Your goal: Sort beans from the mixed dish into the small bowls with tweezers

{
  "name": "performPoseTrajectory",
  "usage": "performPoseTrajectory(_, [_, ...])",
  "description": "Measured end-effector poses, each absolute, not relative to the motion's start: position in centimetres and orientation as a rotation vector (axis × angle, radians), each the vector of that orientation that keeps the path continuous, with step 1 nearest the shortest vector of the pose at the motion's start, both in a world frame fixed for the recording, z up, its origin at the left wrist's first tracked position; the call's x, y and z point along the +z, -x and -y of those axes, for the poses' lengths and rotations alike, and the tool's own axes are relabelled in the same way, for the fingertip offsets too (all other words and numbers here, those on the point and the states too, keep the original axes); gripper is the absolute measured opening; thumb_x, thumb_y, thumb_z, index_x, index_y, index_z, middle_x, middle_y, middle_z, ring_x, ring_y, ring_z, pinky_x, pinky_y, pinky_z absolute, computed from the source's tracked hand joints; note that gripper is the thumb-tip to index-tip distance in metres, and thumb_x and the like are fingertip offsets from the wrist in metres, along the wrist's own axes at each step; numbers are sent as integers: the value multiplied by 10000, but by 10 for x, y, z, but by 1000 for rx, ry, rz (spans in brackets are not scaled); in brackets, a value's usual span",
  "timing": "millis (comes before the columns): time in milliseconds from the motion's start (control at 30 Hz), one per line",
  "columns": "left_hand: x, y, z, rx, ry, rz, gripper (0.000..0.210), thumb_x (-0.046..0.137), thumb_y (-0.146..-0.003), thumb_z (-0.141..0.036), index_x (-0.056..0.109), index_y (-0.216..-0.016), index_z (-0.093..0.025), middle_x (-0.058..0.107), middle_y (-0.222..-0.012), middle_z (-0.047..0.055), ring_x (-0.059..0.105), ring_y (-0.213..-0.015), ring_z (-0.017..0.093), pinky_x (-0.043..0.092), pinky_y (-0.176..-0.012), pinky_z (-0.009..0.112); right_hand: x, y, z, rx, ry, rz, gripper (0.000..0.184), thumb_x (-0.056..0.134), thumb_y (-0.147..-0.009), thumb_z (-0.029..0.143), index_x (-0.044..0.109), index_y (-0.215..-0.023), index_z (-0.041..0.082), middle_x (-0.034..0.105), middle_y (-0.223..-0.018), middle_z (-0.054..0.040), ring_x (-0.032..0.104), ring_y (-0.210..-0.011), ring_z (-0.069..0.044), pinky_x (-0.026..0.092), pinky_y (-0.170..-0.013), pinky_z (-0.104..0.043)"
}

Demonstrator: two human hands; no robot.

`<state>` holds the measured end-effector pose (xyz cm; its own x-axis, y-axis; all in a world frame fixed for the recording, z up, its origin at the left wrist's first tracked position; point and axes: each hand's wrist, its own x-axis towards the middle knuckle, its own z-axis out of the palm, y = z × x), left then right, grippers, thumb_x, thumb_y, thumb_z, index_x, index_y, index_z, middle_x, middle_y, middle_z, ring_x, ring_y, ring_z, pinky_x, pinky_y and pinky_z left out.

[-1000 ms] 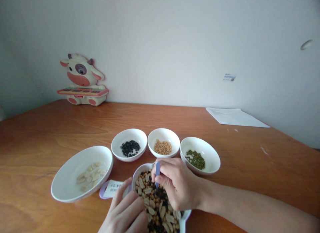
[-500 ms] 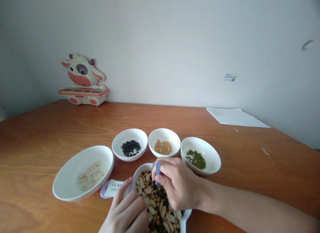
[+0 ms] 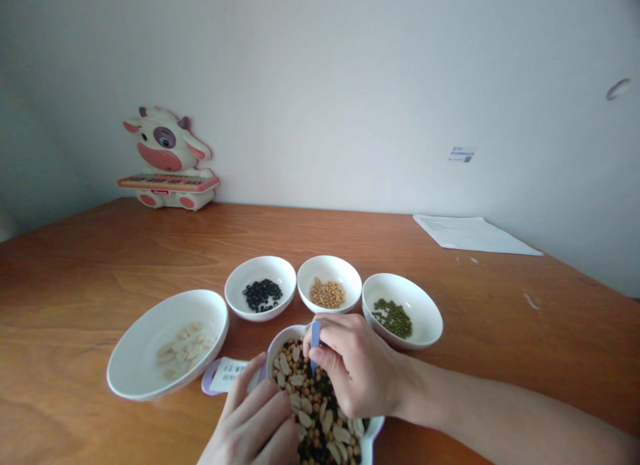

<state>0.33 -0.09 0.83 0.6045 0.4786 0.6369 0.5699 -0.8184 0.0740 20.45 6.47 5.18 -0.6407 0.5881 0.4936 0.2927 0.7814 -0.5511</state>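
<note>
A white dish (image 3: 367, 445) with purple handle-like tabs holds mixed peanuts, yellow beans and dark beans (image 3: 305, 412). My left hand (image 3: 263, 418) is at its left side, fingers curled against the rim, thumb hidden. Over the dish, my right hand (image 3: 357, 368) pinches a slim, flat blue plastic tool (image 3: 315, 335), its lower end pointing down into the beans. Whether that tip has hold of a bean is too small to tell. A labelled purple tab (image 3: 213, 378) sticks out beyond my left hand.
Around the dish stand a large white bowl of peanuts (image 3: 127, 358) and smaller bowls of black beans (image 3: 237, 302), yellow beans (image 3: 307, 288) and green beans (image 3: 425, 315). Farther back are a cow toy keyboard (image 3: 167, 158) and white paper sheets (image 3: 470, 235) by the wall.
Almost nothing differs. The blue tool shows slightly higher against my right hand; both hands and the bowls keep their places, with a tiny shift of the view.
</note>
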Motion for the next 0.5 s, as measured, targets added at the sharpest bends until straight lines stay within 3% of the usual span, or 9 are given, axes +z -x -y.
performPoseTrajectory(500, [9, -5, -2, -955, 2675, 867, 374, 261, -1049, -113, 418, -723, -205, 515, -669, -42, 567, -664, 117, 357, -1075, 384, 51, -204, -63, 540, 660, 2287, 186, 438, -907, 140, 549, -758, 154, 633, -735, -94, 596, -656, -192, 487, -613, -306])
